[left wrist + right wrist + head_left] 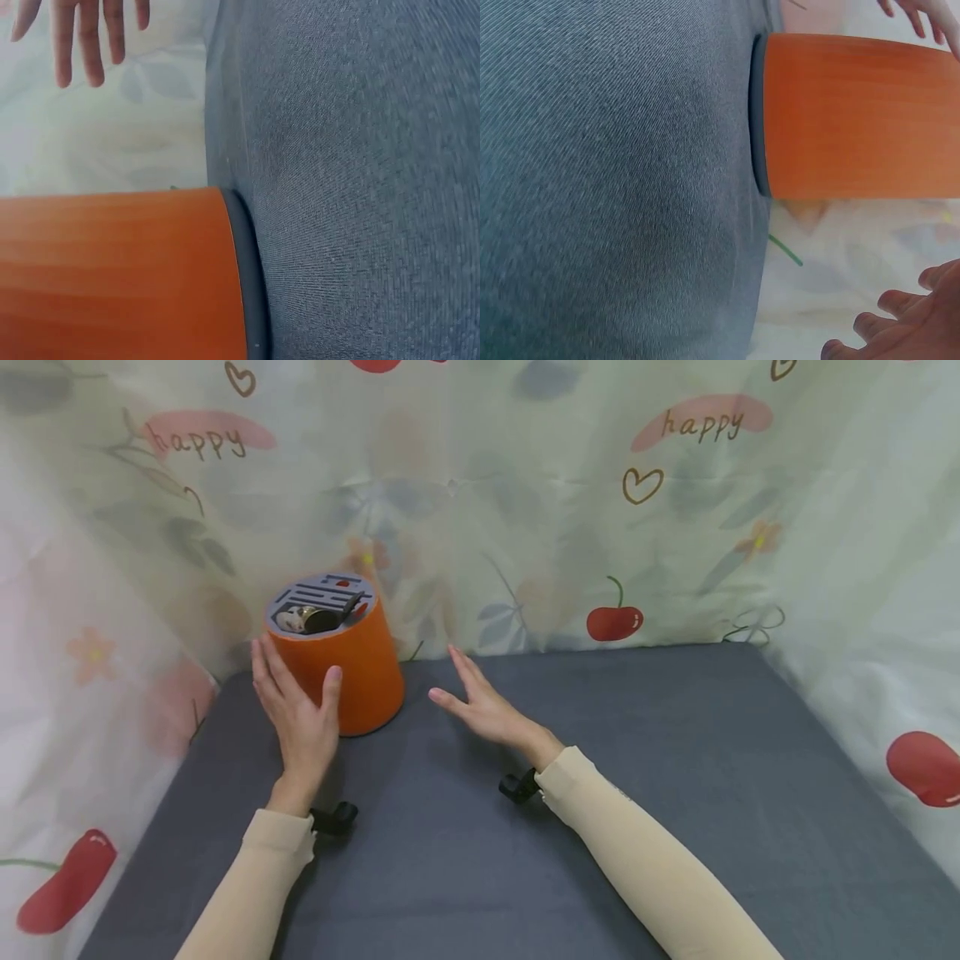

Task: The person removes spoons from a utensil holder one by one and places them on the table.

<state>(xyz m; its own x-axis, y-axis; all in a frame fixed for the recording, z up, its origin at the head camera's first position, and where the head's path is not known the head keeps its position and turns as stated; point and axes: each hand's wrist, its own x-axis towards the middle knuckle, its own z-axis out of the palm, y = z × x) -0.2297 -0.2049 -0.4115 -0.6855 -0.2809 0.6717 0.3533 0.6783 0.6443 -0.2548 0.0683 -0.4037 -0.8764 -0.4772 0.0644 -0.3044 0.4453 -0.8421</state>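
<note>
left hand (296, 710) fingers straight against orange holder (351, 670), right hand (480, 706) spread, apart

A round orange holder (352, 672) stands upright at the back left of the grey bench (600, 793), close to the flowery curtain. Its top is grey with thin slots and one big opening. Dark things sit inside the opening, but they are too small to tell apart. A thin grey ring runs around its bottom edge.
</note>
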